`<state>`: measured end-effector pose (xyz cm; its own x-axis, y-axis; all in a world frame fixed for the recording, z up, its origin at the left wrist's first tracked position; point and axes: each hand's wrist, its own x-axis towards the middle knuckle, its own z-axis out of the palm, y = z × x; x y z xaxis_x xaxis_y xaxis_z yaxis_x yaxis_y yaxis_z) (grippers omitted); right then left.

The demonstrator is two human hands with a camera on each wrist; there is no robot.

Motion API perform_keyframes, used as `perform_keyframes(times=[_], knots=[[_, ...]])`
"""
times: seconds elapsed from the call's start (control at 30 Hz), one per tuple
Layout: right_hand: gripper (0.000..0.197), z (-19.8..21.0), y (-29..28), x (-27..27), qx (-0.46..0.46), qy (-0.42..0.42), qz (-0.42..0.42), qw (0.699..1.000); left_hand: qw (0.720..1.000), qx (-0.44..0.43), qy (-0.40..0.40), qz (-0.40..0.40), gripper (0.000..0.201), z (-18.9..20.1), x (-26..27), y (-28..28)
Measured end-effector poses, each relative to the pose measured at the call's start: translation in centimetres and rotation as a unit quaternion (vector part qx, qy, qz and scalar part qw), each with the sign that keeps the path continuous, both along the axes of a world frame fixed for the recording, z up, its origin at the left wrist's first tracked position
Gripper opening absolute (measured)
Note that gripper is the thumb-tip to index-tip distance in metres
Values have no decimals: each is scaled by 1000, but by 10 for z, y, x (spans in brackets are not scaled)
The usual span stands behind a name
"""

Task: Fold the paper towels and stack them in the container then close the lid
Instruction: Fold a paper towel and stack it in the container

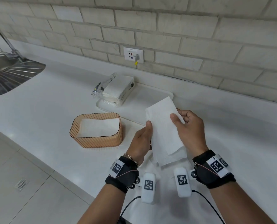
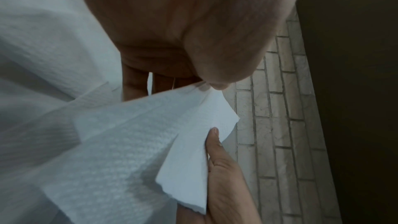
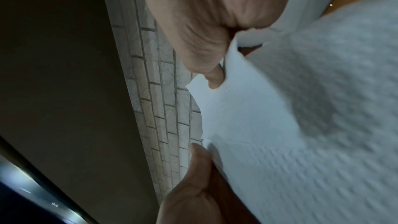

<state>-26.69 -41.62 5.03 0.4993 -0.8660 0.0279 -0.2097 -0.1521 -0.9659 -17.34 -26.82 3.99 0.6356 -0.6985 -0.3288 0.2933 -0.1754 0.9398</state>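
A white paper towel, folded into a long strip, hangs in the air above the counter between both hands. My left hand pinches its left edge with the thumb on top. My right hand pinches the right edge near the upper end. The wrist views show the same paper towel close up, thumbs pressed on it. To the left stands the open orange ribbed container with folded towels inside. A pack of paper towels lies further back.
The pack sits on a white tray against the brick wall. A steel sink with a tap is at the far left. A wall socket is above the tray. The counter's front edge runs diagonally at lower left.
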Motion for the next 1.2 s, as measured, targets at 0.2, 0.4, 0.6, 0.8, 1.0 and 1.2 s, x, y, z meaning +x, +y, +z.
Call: perform_keyframes(times=[0.2, 0.4, 0.6, 0.8, 1.0, 1.2], knots=[[24, -4, 1, -1, 23, -24, -44, 998, 1000, -6, -14, -7, 59, -2, -5, 0], [23, -6, 0, 0, 30, -34, -60, 997, 1000, -7, -24, -12, 62, -7, -5, -1], [14, -11, 1, 3, 24, -34, -64, 997, 999, -7, -34, -22, 65, -8, -4, -2], [23, -14, -1, -3, 8, -6, -34, 999, 1000, 9, -29, -9, 55, -8, -1, -3], [12, -11, -14, -20, -46, 28, -17, 998, 997, 13, 11, 73, 50, -13, 12, -2], [10, 2, -14, -28, 28, -27, 20, 999, 994, 19, 67, 84, 47, -16, 16, -2]])
